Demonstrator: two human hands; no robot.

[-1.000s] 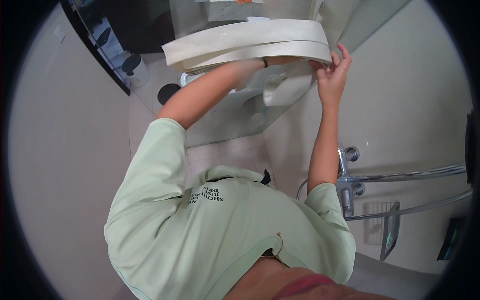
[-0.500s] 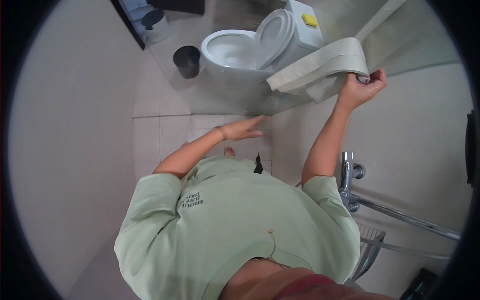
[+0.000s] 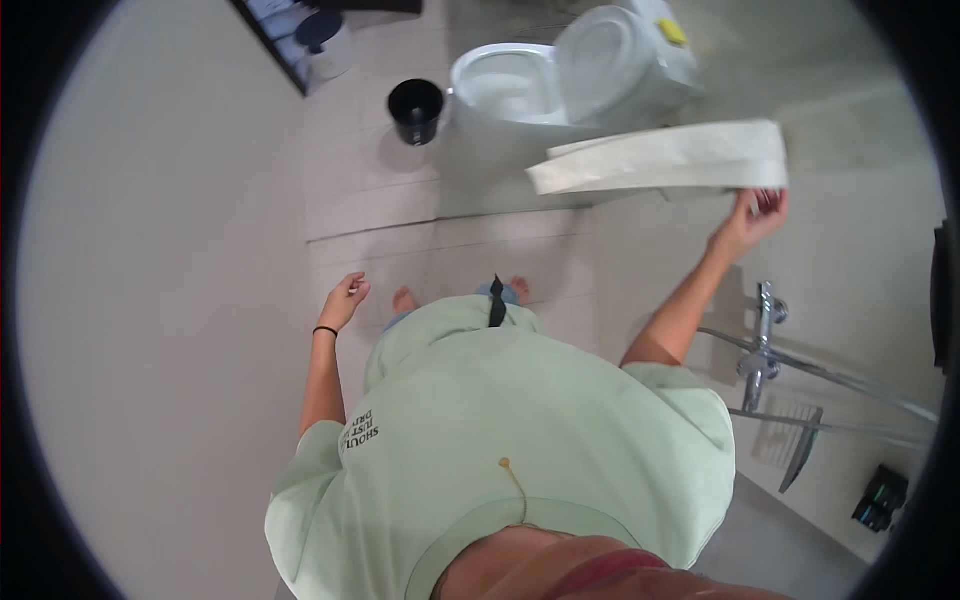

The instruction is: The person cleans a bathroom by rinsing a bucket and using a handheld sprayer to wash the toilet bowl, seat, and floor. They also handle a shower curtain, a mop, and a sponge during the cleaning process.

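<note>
My right hand (image 3: 748, 228) is raised at the right, its fingers curled at the lower right end of a long white folded band (image 3: 670, 160) that looks like a towel. The band stretches left from the hand, in front of the toilet, and part of the fingers is hidden at its edge. Low at the left, near the wall, my left hand (image 3: 345, 300) hangs with loosely bent fingers and the thumb apart. Nothing shows in it, and a dark band circles its wrist.
Behind a glass panel (image 3: 510, 170) stand a white toilet (image 3: 500, 85) with its lid up and a black bin (image 3: 415, 112). A yellow block (image 3: 672, 33) lies on the cistern. On the right wall are a chrome shower mixer (image 3: 760, 345) and a wire rack (image 3: 790, 440).
My left hand has swung from the middle out to the left and down. My right hand has shifted slightly right and lower in view; the white band looks straighter. The whole view has turned somewhat.
</note>
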